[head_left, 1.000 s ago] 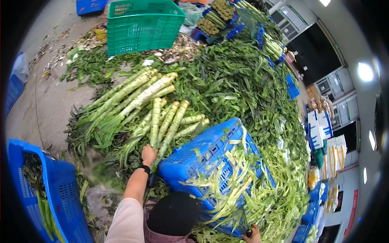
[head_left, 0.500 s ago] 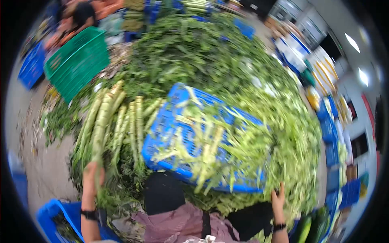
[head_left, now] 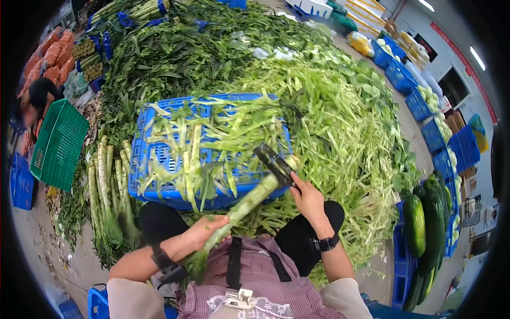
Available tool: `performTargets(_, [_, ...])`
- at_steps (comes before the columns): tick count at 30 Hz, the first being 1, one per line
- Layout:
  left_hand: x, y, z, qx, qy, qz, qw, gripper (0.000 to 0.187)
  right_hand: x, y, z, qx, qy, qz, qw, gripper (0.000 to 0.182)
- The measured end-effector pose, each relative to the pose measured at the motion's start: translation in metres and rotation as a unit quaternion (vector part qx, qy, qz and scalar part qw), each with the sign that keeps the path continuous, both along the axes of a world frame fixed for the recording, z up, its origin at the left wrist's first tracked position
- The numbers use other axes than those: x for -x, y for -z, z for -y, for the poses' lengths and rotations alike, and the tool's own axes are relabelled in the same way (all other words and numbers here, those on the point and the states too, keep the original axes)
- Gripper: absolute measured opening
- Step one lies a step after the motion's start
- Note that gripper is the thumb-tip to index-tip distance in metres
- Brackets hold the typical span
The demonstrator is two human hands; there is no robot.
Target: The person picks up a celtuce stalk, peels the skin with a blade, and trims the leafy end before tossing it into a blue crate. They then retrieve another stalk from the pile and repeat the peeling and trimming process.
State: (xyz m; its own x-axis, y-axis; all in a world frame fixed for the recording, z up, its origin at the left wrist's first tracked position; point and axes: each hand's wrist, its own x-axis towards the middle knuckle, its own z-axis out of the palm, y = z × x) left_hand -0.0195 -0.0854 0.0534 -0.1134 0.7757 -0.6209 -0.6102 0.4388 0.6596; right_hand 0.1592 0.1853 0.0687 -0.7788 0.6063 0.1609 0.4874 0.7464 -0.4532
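Note:
My left hand (head_left: 206, 229) is closed round the leafy lower part of a celtuce stem (head_left: 248, 203), which slants up and right in front of my lap. In my right hand (head_left: 309, 201) is a black peeler (head_left: 272, 162), lying across the stem near its upper end. The index finger stretches along the peeler's handle. Under the stem's far end stands an upturned blue crate (head_left: 139, 159), strewn with pale green peelings (head_left: 188, 154). More celtuce stems (head_left: 106, 181) with leafy tops lie to the left of the crate.
A big heap of peelings (head_left: 340, 127) spreads right of the crate, with dark leaves (head_left: 159, 58) behind. At far left, a person (head_left: 43, 94) is beside a green basket (head_left: 61, 143). Large green gourds (head_left: 433, 218) lie at right, near blue crates (head_left: 401, 77).
My left hand has brought a celtuce stem from the pile at left to my lap. My right hand has moved left and up, setting the peeler on it. The view has turned right.

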Motion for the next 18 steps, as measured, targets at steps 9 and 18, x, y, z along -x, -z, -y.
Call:
performTargets(9, [0.012,0.012,0.002,0.071,0.014,0.134,0.988,0.037,-0.007,0.018,0.094,-0.076,-0.229,-0.05,0.969,0.042])
performTargets(18, [0.003,-0.011,-0.009,-0.023,0.007,0.142,0.99,0.037,-0.007,0.036,-0.024,-0.159,0.115,-0.035,0.98,0.041])
